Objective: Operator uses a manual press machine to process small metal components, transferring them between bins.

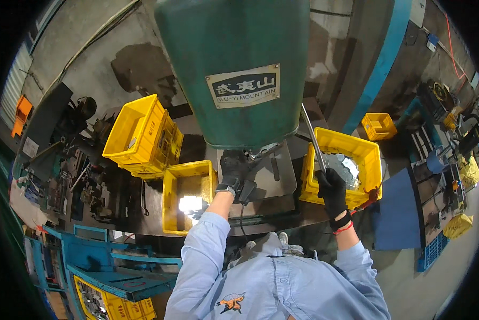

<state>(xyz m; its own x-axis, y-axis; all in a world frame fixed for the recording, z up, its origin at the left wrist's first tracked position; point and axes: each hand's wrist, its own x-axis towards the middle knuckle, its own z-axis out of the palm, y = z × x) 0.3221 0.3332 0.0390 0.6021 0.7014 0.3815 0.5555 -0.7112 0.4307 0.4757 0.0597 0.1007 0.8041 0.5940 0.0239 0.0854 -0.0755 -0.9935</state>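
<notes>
A large green machine head (239, 48) with a metal nameplate hangs over the worktable, directly ahead of me. My left hand (234, 166), in a black glove, reaches beneath its lower edge, beside the grey machine table (279, 184). The fingers there are mostly hidden, and what they touch cannot be made out. My right hand (331, 188), also gloved in black, is closed around the lower end of a long metal lever (313, 136) on the machine's right side. A black object with a cable (247, 192) lies next to my left wrist.
A yellow crate (189, 170) left of my left arm holds a bright, shiny piece. Another yellow crate (375, 154), behind my right hand, contains flat metal parts. Stacked yellow crates (143, 133) stand at the far left. A blue metal stool (127, 280) is at lower left.
</notes>
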